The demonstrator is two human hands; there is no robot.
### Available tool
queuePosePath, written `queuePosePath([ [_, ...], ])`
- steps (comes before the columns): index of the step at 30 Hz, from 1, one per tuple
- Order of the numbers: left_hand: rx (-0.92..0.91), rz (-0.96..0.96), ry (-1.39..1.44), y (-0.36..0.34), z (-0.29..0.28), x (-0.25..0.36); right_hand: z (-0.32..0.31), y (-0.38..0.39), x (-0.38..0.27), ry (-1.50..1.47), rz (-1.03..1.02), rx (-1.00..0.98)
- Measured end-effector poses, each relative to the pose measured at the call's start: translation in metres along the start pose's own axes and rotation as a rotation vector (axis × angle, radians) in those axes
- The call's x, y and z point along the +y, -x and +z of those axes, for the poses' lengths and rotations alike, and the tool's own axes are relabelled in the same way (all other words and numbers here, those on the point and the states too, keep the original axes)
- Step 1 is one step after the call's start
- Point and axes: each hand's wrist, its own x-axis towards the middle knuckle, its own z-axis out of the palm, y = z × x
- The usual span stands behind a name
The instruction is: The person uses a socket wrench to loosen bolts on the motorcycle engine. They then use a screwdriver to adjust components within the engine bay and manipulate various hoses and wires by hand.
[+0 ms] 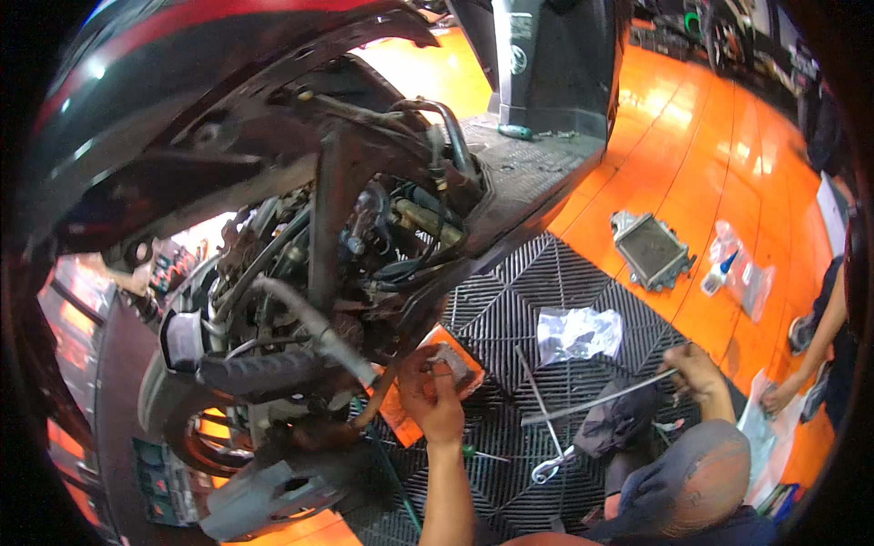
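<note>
The right hand (694,373) is closed around one end of a long thin rod (601,397), with fingers curled over it; the rest of the rod reaches out to the left of that grip. It looks like metal, so I judge it stiff, hard to break and fairly light, though the free end would dip with the hold so far to one side. Its smooth surface could slip if oily. The held end gives reach; a hold nearer the middle would balance it better.

The rod's long axis runs from the grip leftward and a little back toward the person, close to straight. Its free end points toward the left forearm, stopping short of it. Near that end it crosses, in this view, a thin bar (535,391) above the black mat (492,337); whether they touch I cannot tell.

Well left of the right grip, the left hand (432,391) is at a dull grey-brown piece (466,366), beside the motorbike (323,209). I cannot tell whether its fingers clamp the piece or only rest against it. A clear plastic bag (579,334) lies beyond the rod.
</note>
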Motion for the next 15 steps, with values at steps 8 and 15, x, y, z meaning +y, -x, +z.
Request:
queuePosePath([
  [8, 0.049, -0.113, 0.128, -0.039, 0.022, 0.006, 0.037, -0.024, 0.014, 0.857, -0.592, -0.002],
  [15, 0.033, -0.428, 0.364, -0.097, 0.014, -0.028, 0.077, 0.022, -0.135, 1.170, -1.281, -0.633],
])
